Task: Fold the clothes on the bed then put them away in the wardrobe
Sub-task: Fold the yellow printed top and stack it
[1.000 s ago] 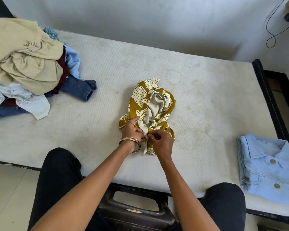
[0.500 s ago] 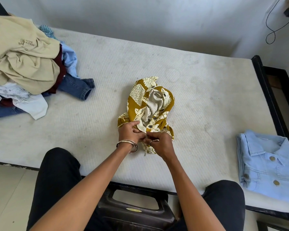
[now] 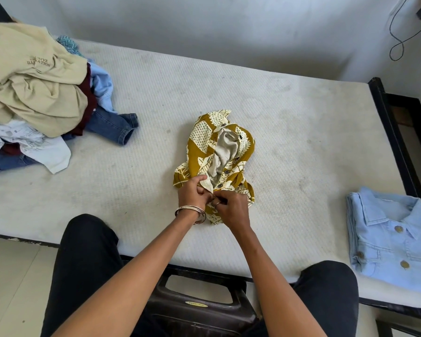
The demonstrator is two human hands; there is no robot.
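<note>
While both hands meet at the near hem of the mustard shirt point(image 3: 212, 152), the left hand point(image 3: 194, 192) pinches its cream edge and the right hand point(image 3: 231, 206) pinches the fabric just beside it, fingers curled. Beyond the grip the shirt lies crumpled on the mattress point(image 3: 289, 132). Far left sits an unfolded pile point(image 3: 34, 93); far right, 1 folded denim jacket point(image 3: 394, 242).

Soft, even daylight is filling the scene, casting only faint shadows on the bed point(image 3: 289, 147). The wide lens is bending the edges, and focus is staying sharp, without glare.
</note>
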